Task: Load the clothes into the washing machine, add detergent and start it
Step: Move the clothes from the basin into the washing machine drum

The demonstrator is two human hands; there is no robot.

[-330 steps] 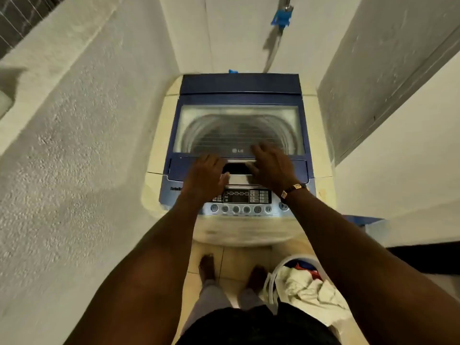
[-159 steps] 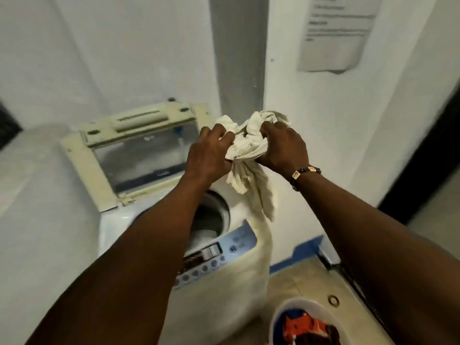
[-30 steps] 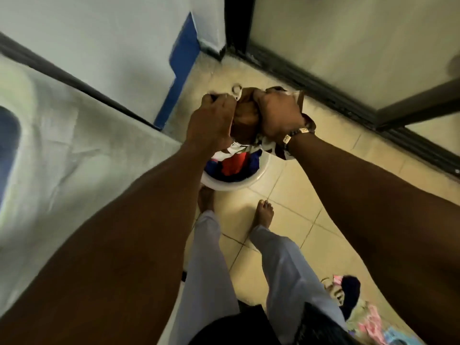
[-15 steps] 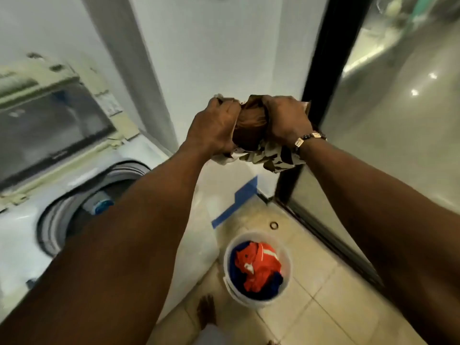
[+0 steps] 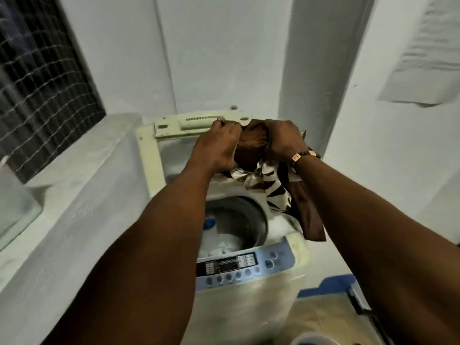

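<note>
Left hand [image 5: 219,145] and right hand [image 5: 282,140] both clench bunched garment [image 5: 268,180]: brown cloth, cream-and-brown striped part hanging over open washing machine [image 5: 249,295] drum.

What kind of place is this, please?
Probably a small home laundry corner. A top-loading washing machine stands with its lid raised between white walls, and both hands hold a brown patterned garment over the drum.

White plastered walls [image 5: 219,58] enclose a narrow corner, with a grey vertical column [image 5: 321,70] at the back. A dark window [image 5: 37,78] covered by wire mesh sits upper left above a rough ledge [image 5: 74,175]. A paper notice [image 5: 423,58] hangs upper right. Beige floor tiles [image 5: 323,317] meet a blue skirting strip [image 5: 328,285].
</note>
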